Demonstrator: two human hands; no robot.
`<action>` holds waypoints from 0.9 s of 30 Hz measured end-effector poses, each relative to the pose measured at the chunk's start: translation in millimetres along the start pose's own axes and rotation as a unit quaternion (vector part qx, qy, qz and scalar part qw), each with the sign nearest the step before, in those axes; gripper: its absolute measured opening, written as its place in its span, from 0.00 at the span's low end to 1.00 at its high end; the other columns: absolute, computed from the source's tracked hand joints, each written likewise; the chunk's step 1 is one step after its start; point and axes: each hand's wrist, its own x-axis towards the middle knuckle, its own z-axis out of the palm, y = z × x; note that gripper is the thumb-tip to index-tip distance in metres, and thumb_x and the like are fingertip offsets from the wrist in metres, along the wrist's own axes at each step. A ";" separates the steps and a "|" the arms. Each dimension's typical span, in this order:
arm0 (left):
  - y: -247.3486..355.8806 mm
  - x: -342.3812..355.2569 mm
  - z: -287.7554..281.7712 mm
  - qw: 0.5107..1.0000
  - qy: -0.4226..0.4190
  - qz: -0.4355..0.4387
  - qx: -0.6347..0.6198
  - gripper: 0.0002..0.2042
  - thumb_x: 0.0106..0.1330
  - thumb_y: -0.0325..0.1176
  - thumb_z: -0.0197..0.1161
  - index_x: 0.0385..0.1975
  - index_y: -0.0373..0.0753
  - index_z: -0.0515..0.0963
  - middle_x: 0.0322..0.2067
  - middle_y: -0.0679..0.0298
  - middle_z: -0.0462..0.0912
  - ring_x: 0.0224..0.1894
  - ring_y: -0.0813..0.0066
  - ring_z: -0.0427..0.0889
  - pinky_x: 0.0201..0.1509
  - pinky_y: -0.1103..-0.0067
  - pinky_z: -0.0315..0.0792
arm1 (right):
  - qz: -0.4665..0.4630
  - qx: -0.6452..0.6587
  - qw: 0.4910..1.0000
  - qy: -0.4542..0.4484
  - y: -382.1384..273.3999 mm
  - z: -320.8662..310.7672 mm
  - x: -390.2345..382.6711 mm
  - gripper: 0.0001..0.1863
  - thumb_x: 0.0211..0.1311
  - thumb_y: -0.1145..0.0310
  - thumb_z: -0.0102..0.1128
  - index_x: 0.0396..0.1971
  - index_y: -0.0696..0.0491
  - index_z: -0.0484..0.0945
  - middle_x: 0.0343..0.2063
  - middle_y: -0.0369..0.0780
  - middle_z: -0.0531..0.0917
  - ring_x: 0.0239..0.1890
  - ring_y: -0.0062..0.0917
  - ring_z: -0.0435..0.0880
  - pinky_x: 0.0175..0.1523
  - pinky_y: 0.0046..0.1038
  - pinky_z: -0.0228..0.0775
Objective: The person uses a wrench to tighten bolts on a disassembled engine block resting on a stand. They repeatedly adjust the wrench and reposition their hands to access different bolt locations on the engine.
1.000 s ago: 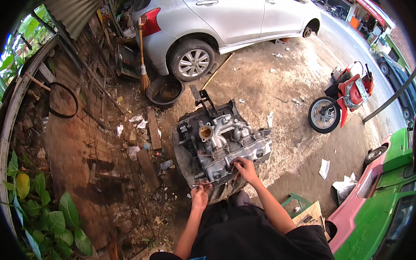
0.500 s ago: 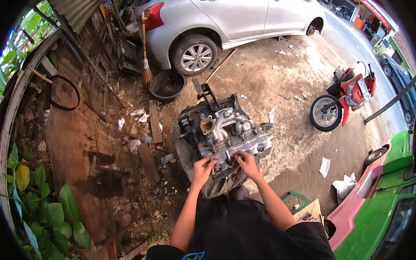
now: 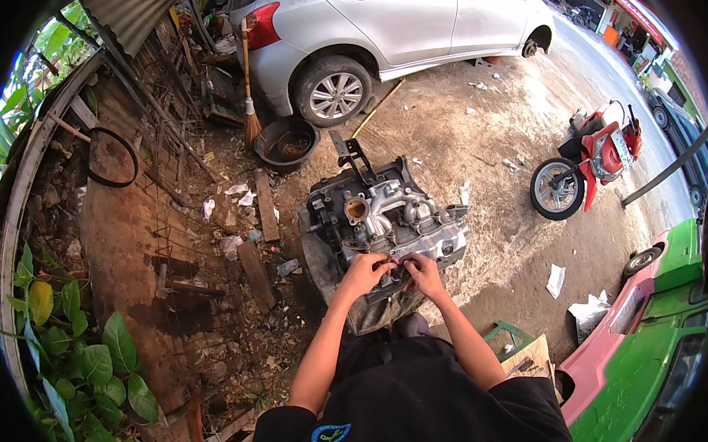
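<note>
A car engine (image 3: 386, 214) with a silvery intake manifold (image 3: 394, 201) and a metal cover stands in front of me on a grey, worn support. Over its near edge my left hand (image 3: 365, 274) bends in, fingers curled, the tips reaching toward the other hand. My right hand (image 3: 423, 275) is just beside it, with thumb and fingers pinched close to the cover's edge. Whatever sits between the fingertips is too small and too hidden to name.
A silver car (image 3: 394, 33) is parked beyond the engine, with a black basin (image 3: 285, 159) and a broom (image 3: 250, 98) near its rear wheel. A red motorcycle (image 3: 589, 164) stands at right, a green and pink vehicle (image 3: 642, 328) nearer. Wood planks (image 3: 257, 274) and litter lie at left.
My left hand has moved right along the near edge of the engine, close up to my right hand. The right hand stays nearly where it was.
</note>
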 end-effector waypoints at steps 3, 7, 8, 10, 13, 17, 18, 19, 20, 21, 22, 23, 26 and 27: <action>4.6 -2.4 2.8 1.000 -0.014 0.006 0.024 0.09 0.69 0.30 0.67 0.43 0.33 0.86 0.32 0.55 0.89 0.25 0.76 0.79 0.32 0.73 0.72 | -0.002 0.019 1.000 0.014 -3.4 0.4 -2.1 0.09 0.72 0.74 0.53 0.41 0.62 0.81 0.25 0.43 0.86 0.21 0.26 0.87 0.27 0.30 0.79; 8.9 -3.7 5.7 0.999 -0.025 0.019 0.010 0.09 0.68 0.29 0.67 0.43 0.32 0.86 0.32 0.54 0.89 0.27 0.73 0.82 0.34 0.73 0.74 | -0.012 0.011 1.000 0.015 -9.5 0.6 -4.0 0.09 0.72 0.74 0.53 0.42 0.62 0.81 0.26 0.43 0.86 0.20 0.26 0.87 0.26 0.29 0.78; 9.2 -4.3 5.7 0.999 -0.029 0.015 0.013 0.09 0.68 0.29 0.67 0.43 0.32 0.86 0.32 0.54 0.89 0.28 0.73 0.83 0.35 0.72 0.74 | -0.020 -0.002 1.000 0.017 -10.5 0.8 -3.5 0.10 0.72 0.74 0.52 0.42 0.62 0.81 0.26 0.42 0.86 0.20 0.27 0.87 0.26 0.29 0.78; 8.9 -5.1 5.4 0.999 -0.036 0.005 0.011 0.09 0.68 0.28 0.67 0.43 0.32 0.86 0.33 0.54 0.89 0.30 0.72 0.84 0.36 0.72 0.75 | -0.024 -0.006 1.000 0.012 -11.4 0.8 -3.6 0.10 0.73 0.74 0.52 0.43 0.64 0.80 0.26 0.43 0.86 0.19 0.28 0.87 0.24 0.29 0.78; 7.3 -6.4 4.2 0.999 -0.039 -0.004 0.001 0.08 0.68 0.28 0.67 0.43 0.31 0.85 0.33 0.53 0.89 0.32 0.71 0.86 0.37 0.72 0.75 | -0.014 0.018 1.000 0.000 -11.7 0.5 -4.6 0.10 0.73 0.74 0.51 0.43 0.65 0.79 0.27 0.43 0.85 0.19 0.30 0.87 0.23 0.30 0.79; 5.9 -6.5 3.8 0.999 -0.038 0.008 0.016 0.08 0.68 0.27 0.66 0.42 0.31 0.85 0.33 0.53 0.89 0.33 0.69 0.87 0.37 0.71 0.76 | -0.007 0.024 1.000 0.001 -13.4 -0.1 -6.0 0.10 0.72 0.75 0.52 0.42 0.63 0.81 0.26 0.43 0.86 0.20 0.30 0.88 0.25 0.30 0.78; 5.7 -6.1 3.7 0.999 -0.038 0.010 0.020 0.08 0.68 0.27 0.66 0.42 0.30 0.85 0.33 0.53 0.89 0.33 0.68 0.87 0.38 0.71 0.76 | 0.014 0.031 0.999 -0.002 -14.3 -0.4 -5.7 0.10 0.72 0.75 0.52 0.42 0.63 0.81 0.27 0.43 0.86 0.20 0.30 0.88 0.25 0.30 0.79; 5.8 -5.8 3.8 0.999 -0.038 0.011 0.019 0.08 0.68 0.27 0.66 0.42 0.30 0.85 0.33 0.53 0.89 0.33 0.68 0.87 0.38 0.71 0.76 | -0.010 0.018 1.000 0.002 -15.2 -0.2 -5.5 0.10 0.72 0.75 0.51 0.42 0.63 0.81 0.27 0.43 0.86 0.20 0.30 0.88 0.25 0.30 0.79; 5.9 -5.4 3.9 0.999 -0.037 0.009 0.013 0.08 0.68 0.27 0.66 0.41 0.30 0.85 0.32 0.52 0.89 0.33 0.67 0.87 0.38 0.71 0.76 | -0.010 0.017 1.000 0.004 -15.9 0.3 -5.6 0.10 0.72 0.75 0.51 0.42 0.63 0.81 0.27 0.43 0.86 0.20 0.30 0.88 0.25 0.30 0.79; 5.9 -5.4 3.7 0.999 -0.036 0.006 0.008 0.08 0.67 0.27 0.66 0.41 0.30 0.85 0.32 0.52 0.89 0.33 0.67 0.87 0.38 0.71 0.76 | 0.008 0.031 0.999 0.004 -16.6 0.9 -5.9 0.10 0.72 0.75 0.51 0.42 0.63 0.81 0.27 0.44 0.86 0.20 0.30 0.88 0.25 0.30 0.79; 6.0 -5.3 3.0 0.999 -0.035 0.010 0.006 0.08 0.67 0.27 0.66 0.41 0.30 0.85 0.32 0.52 0.89 0.33 0.67 0.87 0.38 0.71 0.76 | -0.007 0.020 1.000 0.006 -17.2 1.1 -6.3 0.10 0.72 0.75 0.51 0.43 0.63 0.81 0.27 0.44 0.86 0.20 0.30 0.88 0.25 0.30 0.79; 6.0 -5.0 2.2 0.999 -0.034 0.014 0.003 0.08 0.67 0.26 0.66 0.41 0.30 0.85 0.32 0.52 0.88 0.33 0.67 0.87 0.38 0.71 0.76 | -0.004 0.023 1.000 0.006 -17.6 1.0 -6.5 0.10 0.72 0.75 0.51 0.43 0.63 0.81 0.27 0.44 0.86 0.20 0.30 0.88 0.25 0.30 0.79; 6.4 -5.0 0.6 0.999 -0.028 0.020 0.006 0.08 0.67 0.27 0.66 0.41 0.30 0.85 0.33 0.51 0.88 0.33 0.66 0.87 0.37 0.71 0.76 | -0.003 0.024 1.000 0.006 -16.9 1.1 -7.2 0.10 0.73 0.75 0.52 0.43 0.63 0.81 0.27 0.43 0.86 0.20 0.30 0.88 0.25 0.30 0.79; 6.6 -5.0 0.2 0.999 -0.027 0.014 0.008 0.08 0.68 0.27 0.66 0.41 0.30 0.85 0.33 0.51 0.88 0.33 0.66 0.87 0.37 0.71 0.76 | 0.006 0.042 0.999 0.002 -16.1 1.1 -6.9 0.10 0.73 0.75 0.52 0.43 0.63 0.81 0.27 0.43 0.86 0.20 0.30 0.88 0.25 0.30 0.79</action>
